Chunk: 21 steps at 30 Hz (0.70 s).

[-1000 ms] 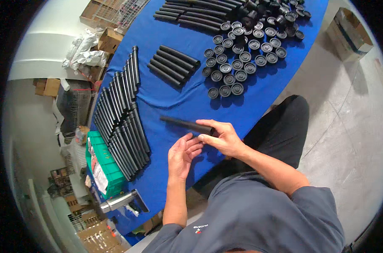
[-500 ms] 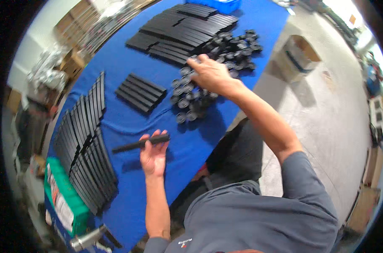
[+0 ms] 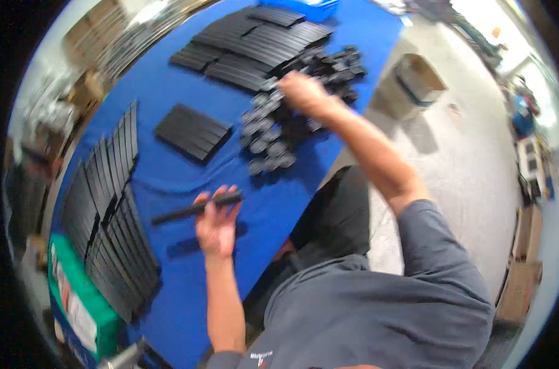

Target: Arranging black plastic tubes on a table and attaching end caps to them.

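Above the blue-covered table, my left hand (image 3: 216,230) is closed around a slim black bar (image 3: 180,213). The bar lies level across the fingers, and its thicker end is on the right. Farther off, my right hand (image 3: 301,92) is over a heap of small black round fittings (image 3: 264,138). Its fingers are bent together at the heap's far left side, and whatever they pinch is hidden and blurred. More black fittings (image 3: 338,67) are piled just beyond this hand.
A small block of black bars (image 3: 192,132) lies mid-table. Larger rows of bars lie at the far end (image 3: 255,43) and on the left (image 3: 116,246). A green box (image 3: 83,298) stands at the near left, a blue bin (image 3: 307,7) far off. A cardboard box (image 3: 418,80) sits on the floor.
My right hand's fingers have drawn together at the fittings. My left hand still holds the bar in much the same pose. The whole view has shifted slightly.
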Each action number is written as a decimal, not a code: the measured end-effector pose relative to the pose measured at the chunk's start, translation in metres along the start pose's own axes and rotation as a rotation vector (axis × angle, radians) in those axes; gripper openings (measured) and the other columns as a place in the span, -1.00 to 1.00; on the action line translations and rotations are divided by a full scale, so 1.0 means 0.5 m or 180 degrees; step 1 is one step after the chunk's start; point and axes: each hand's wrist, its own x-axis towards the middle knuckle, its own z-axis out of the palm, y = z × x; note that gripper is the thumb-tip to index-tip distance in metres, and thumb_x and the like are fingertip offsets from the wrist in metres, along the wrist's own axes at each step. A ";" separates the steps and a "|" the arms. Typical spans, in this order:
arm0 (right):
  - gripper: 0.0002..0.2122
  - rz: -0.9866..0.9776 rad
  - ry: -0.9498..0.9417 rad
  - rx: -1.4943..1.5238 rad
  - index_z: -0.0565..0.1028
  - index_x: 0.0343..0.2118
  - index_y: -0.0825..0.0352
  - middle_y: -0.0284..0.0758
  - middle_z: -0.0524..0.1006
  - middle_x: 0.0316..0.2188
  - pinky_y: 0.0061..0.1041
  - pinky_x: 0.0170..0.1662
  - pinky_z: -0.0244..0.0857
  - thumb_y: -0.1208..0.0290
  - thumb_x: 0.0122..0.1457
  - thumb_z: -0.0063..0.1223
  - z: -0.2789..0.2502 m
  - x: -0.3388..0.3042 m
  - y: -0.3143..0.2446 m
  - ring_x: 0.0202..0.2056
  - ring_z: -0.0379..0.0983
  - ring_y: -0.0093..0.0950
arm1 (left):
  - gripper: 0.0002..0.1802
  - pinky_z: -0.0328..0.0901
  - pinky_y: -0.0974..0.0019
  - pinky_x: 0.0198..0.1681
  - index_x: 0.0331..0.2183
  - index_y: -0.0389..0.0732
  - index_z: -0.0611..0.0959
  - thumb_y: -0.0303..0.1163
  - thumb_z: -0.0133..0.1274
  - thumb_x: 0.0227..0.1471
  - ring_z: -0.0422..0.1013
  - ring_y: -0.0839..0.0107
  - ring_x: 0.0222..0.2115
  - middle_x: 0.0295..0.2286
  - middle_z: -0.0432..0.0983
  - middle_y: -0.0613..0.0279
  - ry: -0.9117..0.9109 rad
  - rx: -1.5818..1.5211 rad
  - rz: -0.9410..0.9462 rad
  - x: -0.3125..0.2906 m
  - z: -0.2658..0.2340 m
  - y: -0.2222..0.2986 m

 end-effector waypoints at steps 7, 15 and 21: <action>-0.65 0.0589 0.0736 0.4502 0.47 0.01 0.44 -0.34 0.53 -0.39 -0.66 -0.43 0.26 0.43 0.17 0.10 -0.179 -0.258 -0.137 -0.46 0.41 -0.62 | -0.55 0.42 -0.09 0.03 -0.01 0.03 0.46 -0.59 0.12 0.08 0.41 -0.07 0.02 -0.07 0.52 0.00 0.0162 -0.0031 0.0025 0.001 0.031 -0.014; -0.66 0.1491 -0.0201 0.6667 0.37 0.03 0.41 -0.32 0.50 -0.21 -0.53 -0.15 0.43 0.58 0.19 0.12 -0.077 -0.421 -0.351 -0.23 0.50 -0.54 | -0.58 0.48 -0.06 -0.02 -0.06 0.01 0.44 -0.55 0.16 0.06 0.44 -0.09 -0.02 -0.15 0.56 0.05 -0.0126 0.0060 -0.0165 -0.010 0.041 -0.026; -0.64 0.1081 -0.0424 0.6480 0.35 0.07 0.41 -0.33 0.49 -0.18 -0.57 -0.09 0.40 0.54 0.22 0.10 -0.055 -0.400 -0.368 -0.22 0.48 -0.58 | -0.65 0.45 -0.08 0.00 -0.10 -0.02 0.43 -0.51 0.14 0.10 0.45 -0.12 -0.04 -0.16 0.55 0.02 -0.0216 0.0127 0.0009 -0.010 0.052 -0.037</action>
